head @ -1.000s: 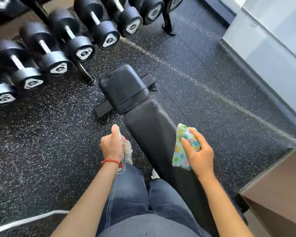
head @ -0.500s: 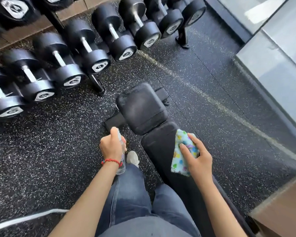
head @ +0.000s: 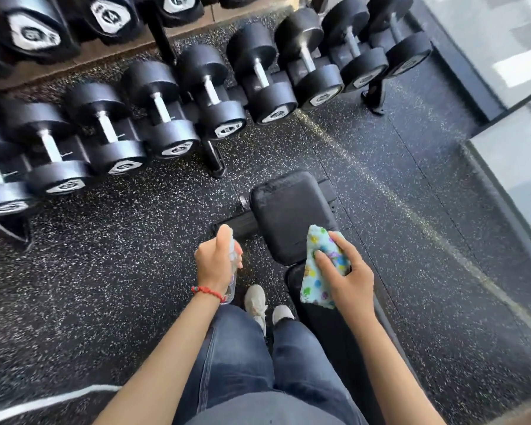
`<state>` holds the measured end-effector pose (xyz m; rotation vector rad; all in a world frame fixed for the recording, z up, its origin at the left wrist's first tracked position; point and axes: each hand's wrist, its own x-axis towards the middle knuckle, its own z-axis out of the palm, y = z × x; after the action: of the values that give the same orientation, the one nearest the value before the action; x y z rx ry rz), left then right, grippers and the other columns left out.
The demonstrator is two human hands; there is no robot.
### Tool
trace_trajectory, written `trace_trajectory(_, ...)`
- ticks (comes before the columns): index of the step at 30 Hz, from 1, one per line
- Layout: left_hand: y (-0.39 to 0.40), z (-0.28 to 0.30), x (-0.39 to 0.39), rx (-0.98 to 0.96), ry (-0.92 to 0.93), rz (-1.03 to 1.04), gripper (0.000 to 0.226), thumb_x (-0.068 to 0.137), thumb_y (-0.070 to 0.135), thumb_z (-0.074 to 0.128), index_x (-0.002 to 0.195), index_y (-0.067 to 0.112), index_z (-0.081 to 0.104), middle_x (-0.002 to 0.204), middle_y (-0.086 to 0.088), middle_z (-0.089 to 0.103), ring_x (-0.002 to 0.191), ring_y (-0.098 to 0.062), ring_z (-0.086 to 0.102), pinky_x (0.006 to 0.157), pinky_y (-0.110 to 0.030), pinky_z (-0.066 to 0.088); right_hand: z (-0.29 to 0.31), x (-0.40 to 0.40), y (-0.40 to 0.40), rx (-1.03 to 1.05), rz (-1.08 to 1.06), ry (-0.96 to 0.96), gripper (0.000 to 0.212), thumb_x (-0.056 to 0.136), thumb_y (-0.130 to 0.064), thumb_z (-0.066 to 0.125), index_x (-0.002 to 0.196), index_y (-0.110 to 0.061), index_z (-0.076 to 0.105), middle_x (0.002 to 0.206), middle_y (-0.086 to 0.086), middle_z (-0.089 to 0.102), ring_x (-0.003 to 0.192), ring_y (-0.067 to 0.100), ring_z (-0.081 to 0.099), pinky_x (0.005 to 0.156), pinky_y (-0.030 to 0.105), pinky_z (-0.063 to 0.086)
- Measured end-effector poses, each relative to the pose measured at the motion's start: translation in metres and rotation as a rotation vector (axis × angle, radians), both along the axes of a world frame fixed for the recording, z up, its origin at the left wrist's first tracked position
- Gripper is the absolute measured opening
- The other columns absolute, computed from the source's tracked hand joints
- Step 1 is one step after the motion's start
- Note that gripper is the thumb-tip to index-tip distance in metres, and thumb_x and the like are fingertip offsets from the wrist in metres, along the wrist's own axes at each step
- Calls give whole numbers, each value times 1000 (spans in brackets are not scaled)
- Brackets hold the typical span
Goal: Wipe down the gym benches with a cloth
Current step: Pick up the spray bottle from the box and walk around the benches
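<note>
A black padded gym bench runs from the middle of the view down to the lower right, its square seat pad at the far end. My right hand grips a folded pale cloth with coloured paw prints, held over the gap between the seat pad and the long back pad. My left hand, with a red bead bracelet on the wrist, holds a small clear spray bottle upright to the left of the bench. My jeans and light shoes stand beside the bench.
A rack of black dumbbells lines the far left and top, its feet on the speckled rubber floor. A glass wall with a dark base runs along the right. A white cable lies at the lower left.
The view has swung up and forward, so the bench sits lower in view. My right hand with the cloth has moved along the bench toward the seat pad. The left hand keeps the bottle.
</note>
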<state>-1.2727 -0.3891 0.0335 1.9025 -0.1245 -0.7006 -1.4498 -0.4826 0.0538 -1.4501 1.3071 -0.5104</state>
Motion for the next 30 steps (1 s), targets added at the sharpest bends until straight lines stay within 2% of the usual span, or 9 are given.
trace_trajectory(5,18,3,8,-5,-23,65,58,68,61,35,37,17,57,37,-6,54,41,-21,51,58,-33,43,5,23,-6,-14,140,-53,37,79,-16,72,109,-35,60,103,-34,54,91,-22,52,82,-1,37)
trace_trajectory(11,44,13,2,-10,-39,248,58,65,62,35,36,16,55,37,-5,52,35,-15,48,50,-27,38,6,46,-9,3,350,-64,37,79,-18,72,110,-35,60,100,-35,57,91,-16,56,85,11,43)
trace_trajectory(16,76,15,0,3,-45,385,62,67,62,34,36,12,54,39,-11,53,38,-19,47,50,-28,39,10,72,-3,-11,488,-91,34,81,-12,70,112,-24,62,96,-34,54,82,-27,51,71,-5,35)
trace_trajectory(20,108,17,9,22,-63,493,63,68,62,34,36,12,55,38,-12,51,40,-22,47,51,-31,39,17,103,14,-29,609,-92,34,81,-13,70,107,-31,59,95,-29,57,81,-25,52,71,-3,38)
trace_trajectory(22,124,20,19,20,-62,554,62,68,62,33,37,14,58,37,-7,51,41,-23,48,53,-34,42,20,122,27,-26,678,-98,33,81,-13,70,105,-32,58,93,-32,55,78,-25,53,67,-3,38)
trace_trajectory(25,151,24,39,-15,-68,637,61,67,63,34,37,15,58,36,-5,50,40,-21,47,50,-31,39,21,155,52,-21,766,-94,33,81,-15,70,108,-32,60,95,-29,57,77,-24,53,66,-3,39)
trace_trajectory(30,218,24,97,-54,-89,731,64,73,62,34,39,13,57,42,-13,52,43,-24,47,51,-31,37,20,231,112,-7,908,-99,35,81,-20,70,109,-38,58,92,-30,58,72,-13,60,63,9,49)
